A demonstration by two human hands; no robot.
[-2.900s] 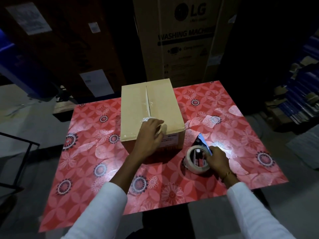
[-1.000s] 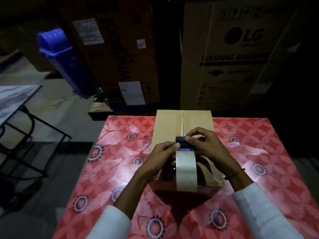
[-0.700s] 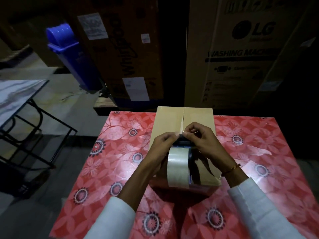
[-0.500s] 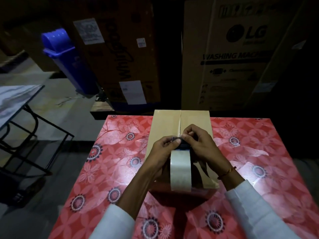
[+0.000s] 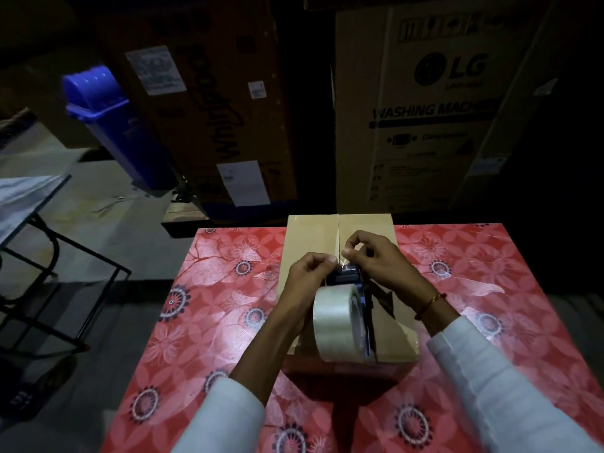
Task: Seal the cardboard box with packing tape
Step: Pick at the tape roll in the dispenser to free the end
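Observation:
A closed brown cardboard box [image 5: 310, 237] stands on the red floral table [image 5: 222, 315], its centre seam running away from me. Above the box's near half, a blue tape dispenser with a roll of clear packing tape [image 5: 338, 322] is held up on edge. My left hand [image 5: 309, 277] grips the dispenser from the left, its thumb and forefinger pinched at the head. My right hand [image 5: 376, 259] pinches the free end of the tape at the dispenser's head, right over the seam. The box's near top is partly hidden by hands and roll.
Large appliance cartons [image 5: 425, 109] stand right behind the table's far edge. A blue bin [image 5: 111, 125] leans at the back left. A black metal frame with a pale top [image 5: 36, 243] stands on the floor to the left.
The dispenser was lying on the table and has been lifted over the box by both hands. In the last second the fingers have kept working at the tape end by the dispenser's head.

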